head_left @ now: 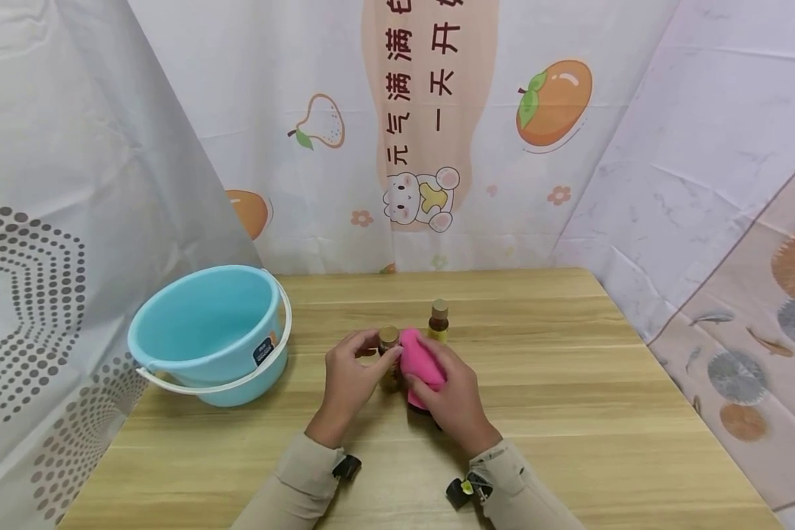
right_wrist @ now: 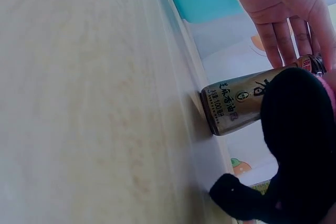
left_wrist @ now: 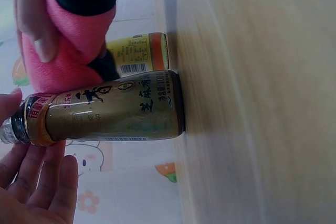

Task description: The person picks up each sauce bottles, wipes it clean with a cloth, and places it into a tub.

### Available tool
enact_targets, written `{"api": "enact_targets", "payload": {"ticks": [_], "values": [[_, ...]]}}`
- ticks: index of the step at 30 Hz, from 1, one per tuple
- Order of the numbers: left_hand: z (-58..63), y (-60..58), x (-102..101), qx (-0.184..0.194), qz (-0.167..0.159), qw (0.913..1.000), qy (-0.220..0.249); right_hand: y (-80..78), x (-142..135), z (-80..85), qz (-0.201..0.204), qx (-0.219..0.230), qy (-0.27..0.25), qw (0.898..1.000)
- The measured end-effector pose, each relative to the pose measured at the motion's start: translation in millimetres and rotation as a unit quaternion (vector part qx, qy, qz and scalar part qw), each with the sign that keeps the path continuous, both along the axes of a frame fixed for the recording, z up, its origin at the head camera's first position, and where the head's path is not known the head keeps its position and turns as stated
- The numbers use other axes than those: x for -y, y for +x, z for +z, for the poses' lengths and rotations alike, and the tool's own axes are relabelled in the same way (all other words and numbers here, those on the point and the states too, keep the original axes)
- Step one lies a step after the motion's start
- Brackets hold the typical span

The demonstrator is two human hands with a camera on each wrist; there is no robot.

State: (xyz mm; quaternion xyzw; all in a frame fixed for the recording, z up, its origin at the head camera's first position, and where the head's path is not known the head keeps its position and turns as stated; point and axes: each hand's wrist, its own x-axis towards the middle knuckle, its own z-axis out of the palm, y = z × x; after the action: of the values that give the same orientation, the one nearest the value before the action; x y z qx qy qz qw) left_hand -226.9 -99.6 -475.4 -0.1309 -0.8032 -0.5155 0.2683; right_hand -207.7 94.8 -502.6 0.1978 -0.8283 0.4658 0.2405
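Observation:
My left hand [head_left: 352,381] pinches the neck of a small glass sesame oil bottle [left_wrist: 115,113] with a gold-brown label. The bottle stands upright, its base right at the tabletop in both wrist views. My right hand [head_left: 458,397] grips a pink-and-black plush cloth [head_left: 420,364] and holds it against the bottle's side. Black parts of the cloth [right_wrist: 299,124] hang toward the table and hide part of the label in the right wrist view. Just behind the cloth stands a second bottle [head_left: 439,320] with a brown cap and yellow label.
A light blue bucket [head_left: 208,383] with a white handle sits at the left of the wooden table [head_left: 556,412]. Printed curtains [head_left: 291,66] hang along the back and both sides.

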Motion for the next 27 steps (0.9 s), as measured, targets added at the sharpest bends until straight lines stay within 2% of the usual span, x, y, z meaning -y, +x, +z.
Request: {"api": "enact_targets", "payload": {"ticks": [8,14,27], "values": [[-1.4,0.8,-1.2,0.003,-0.004,1.0,0.0,0.9,-2.5,-1.1,0.024,-0.034,-0.011,0.999],[-1.8,-0.8,-1.7,0.004,-0.006,0.9999,-0.007,0.2,-3.1,-2.4,0.018,-0.055,0.002,0.998],[0.1,0.2,0.5,0.01,-0.005,0.9999,-0.005,-0.4,-4.4,-5.2,0.009,-0.03,0.057,0.998]]}}
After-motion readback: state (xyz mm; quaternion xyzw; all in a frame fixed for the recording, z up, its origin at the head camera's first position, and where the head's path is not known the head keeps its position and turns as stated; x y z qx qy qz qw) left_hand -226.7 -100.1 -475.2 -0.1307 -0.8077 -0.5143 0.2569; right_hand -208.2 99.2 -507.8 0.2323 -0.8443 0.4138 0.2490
